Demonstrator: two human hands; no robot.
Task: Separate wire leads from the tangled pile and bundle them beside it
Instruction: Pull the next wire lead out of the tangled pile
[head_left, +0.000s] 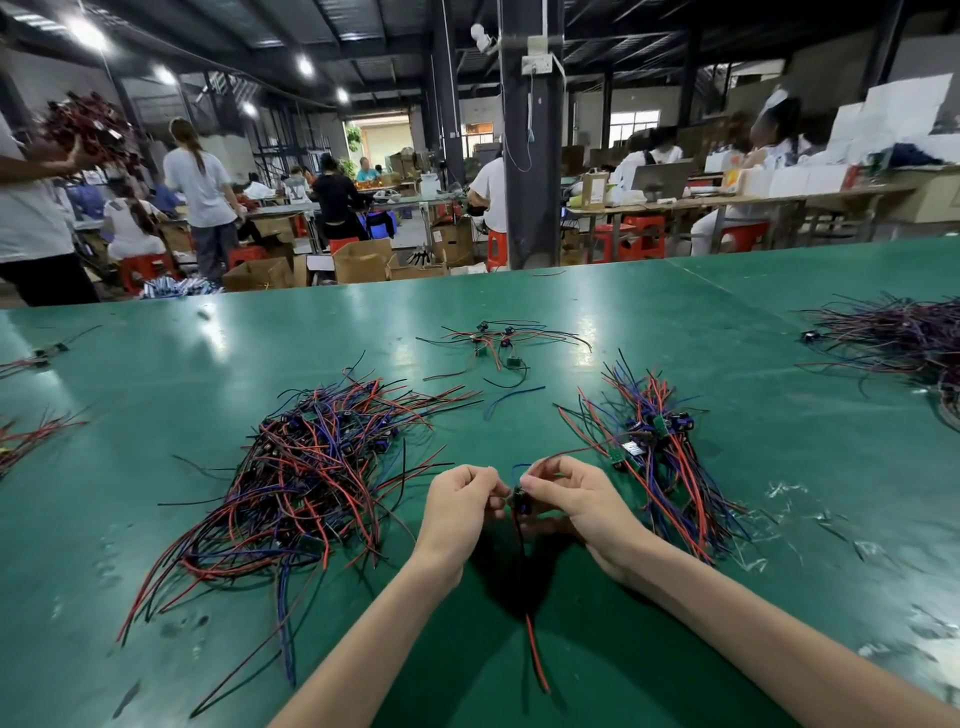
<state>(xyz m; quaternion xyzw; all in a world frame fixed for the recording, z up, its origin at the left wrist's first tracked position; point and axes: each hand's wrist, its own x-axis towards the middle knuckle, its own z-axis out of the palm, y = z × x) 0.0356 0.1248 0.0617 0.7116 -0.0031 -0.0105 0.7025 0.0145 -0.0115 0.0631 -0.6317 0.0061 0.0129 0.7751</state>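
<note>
Over at the left edge of the green-topped table (156, 332) there's a few stray red and black wires (31, 436) poking in. Next along, left of centre, sits the big tangled pile of red, black and blue wire leads (311, 483), sprawling toward the near edge with little dark connector blocks mixed in. Just right of it, around the middle of the near side, the left hand (460, 506) hovers off the surface with its fingers curled in, thumb and forefinger pinched on one single wire lead (521, 503), right at its small dark blue block. The lead's red and black tails hang down toward the near edge. The right hand (576, 499) is on the other side of that same block, nearly touching the left. Its thumb and forefinger are clamped on the lead's upper end and the other fingers are loosely curled. Further back, mid-table, there's a small loose scatter of leads with green boards (498, 345). Just right of the right hand lies the tidier bundle of red, blue and black leads (660, 457), all running roughly the same way, with both hands between it and the pile. Past that are some clear plastic scraps (784, 488), and at the right edge another dark heap of wires (904, 338).
</note>
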